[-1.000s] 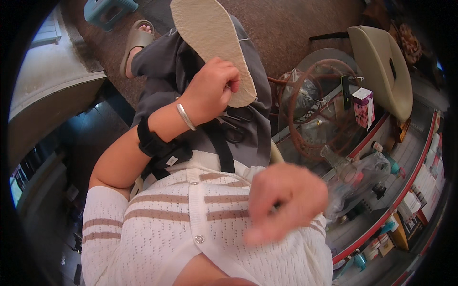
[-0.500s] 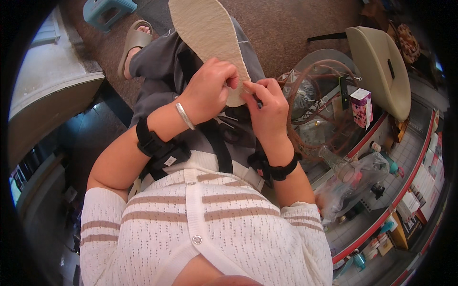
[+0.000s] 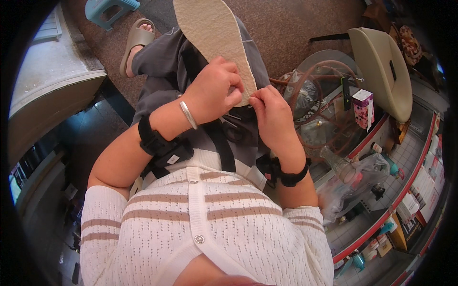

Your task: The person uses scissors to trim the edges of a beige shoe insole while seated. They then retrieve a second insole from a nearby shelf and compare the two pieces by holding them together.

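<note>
A cream, felt-like insole [image 3: 217, 35] lies over my lap, its wide end pointing away from me and its narrower heel end close to my hands. My left hand [image 3: 217, 88] is closed on the heel part, with curled fingers and the thumb over the surface. At the right edge of the heel, my right hand [image 3: 274, 114] has thumb and fingers pinched together; anything tiny between them cannot be made out. Dark loops like scissor handles [image 3: 234, 133] rest on my lap just below the heel, partly in shadow.
Right of my legs stand a round wire-framed rack [image 3: 329, 64] and a beige chair [image 3: 381, 71]. Nearby are a pink-and-white box [image 3: 363, 108], a clear plastic bag [image 3: 367, 176] and red-edged shelves [image 3: 372, 226]. A blue stool [image 3: 107, 12] and a pale counter [image 3: 57, 109] are on the left.
My right hand has moved down and slightly right along the heel edge, its fingers now pinched closer together. My left hand and the insole have shifted slightly right.
</note>
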`<action>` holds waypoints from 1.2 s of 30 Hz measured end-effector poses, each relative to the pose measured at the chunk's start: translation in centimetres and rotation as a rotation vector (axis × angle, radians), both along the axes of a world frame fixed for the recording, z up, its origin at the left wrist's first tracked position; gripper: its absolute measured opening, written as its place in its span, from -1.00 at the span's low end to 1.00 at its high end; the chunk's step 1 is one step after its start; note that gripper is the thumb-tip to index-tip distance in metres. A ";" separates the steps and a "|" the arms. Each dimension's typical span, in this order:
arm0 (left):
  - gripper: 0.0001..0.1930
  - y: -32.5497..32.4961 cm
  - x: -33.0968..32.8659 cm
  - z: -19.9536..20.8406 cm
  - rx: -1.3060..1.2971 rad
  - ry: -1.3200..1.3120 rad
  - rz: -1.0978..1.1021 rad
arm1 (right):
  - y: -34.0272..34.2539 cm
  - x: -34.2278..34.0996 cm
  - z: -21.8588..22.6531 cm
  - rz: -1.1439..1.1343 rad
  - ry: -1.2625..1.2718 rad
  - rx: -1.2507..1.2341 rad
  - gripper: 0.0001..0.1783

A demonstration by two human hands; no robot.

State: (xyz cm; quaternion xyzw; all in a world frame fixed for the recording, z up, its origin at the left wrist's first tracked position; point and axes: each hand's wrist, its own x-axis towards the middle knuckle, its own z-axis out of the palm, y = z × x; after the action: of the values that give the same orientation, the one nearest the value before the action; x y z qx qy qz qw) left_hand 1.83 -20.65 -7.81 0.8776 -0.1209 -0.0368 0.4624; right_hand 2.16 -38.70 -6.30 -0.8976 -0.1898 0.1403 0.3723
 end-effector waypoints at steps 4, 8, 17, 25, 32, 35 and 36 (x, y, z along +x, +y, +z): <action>-0.85 -0.2 0.1 0.0 0.101 -0.041 -0.015 | 0.0 0.1 0.6 -0.044 0.214 0.182 -0.91; -0.84 -0.8 0.1 0.1 0.178 -0.077 0.019 | 0.7 -0.3 0.7 -0.036 0.158 0.273 -0.90; -0.94 -1.0 0.1 0.3 0.165 -0.012 0.040 | 0.1 -0.2 -1.1 0.023 -0.232 0.088 -0.91; -0.95 -0.7 0.0 0.0 0.131 -0.098 0.074 | 0.6 0.0 -1.9 -0.041 -0.249 0.098 -0.91; -0.95 0.2 0.4 -0.9 0.123 -0.192 0.000 | 0.8 0.0 -2.8 -0.122 -0.232 0.154 -0.90; -0.94 0.7 0.7 -1.3 0.126 -0.258 -0.046 | 0.8 -0.2 -3.0 -0.171 -0.185 0.199 -0.89; -0.94 0.6 0.6 -1.3 0.130 -0.264 -0.042 | 0.8 -0.2 -3.1 -0.189 -0.162 0.216 -0.90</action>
State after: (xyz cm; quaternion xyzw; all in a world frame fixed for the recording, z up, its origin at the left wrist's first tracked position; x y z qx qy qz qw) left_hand 2.47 -20.02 -9.08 0.9002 -0.1965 0.0616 0.3837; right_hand 1.97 -37.85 -9.37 -0.8746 -0.1477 0.0107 0.4616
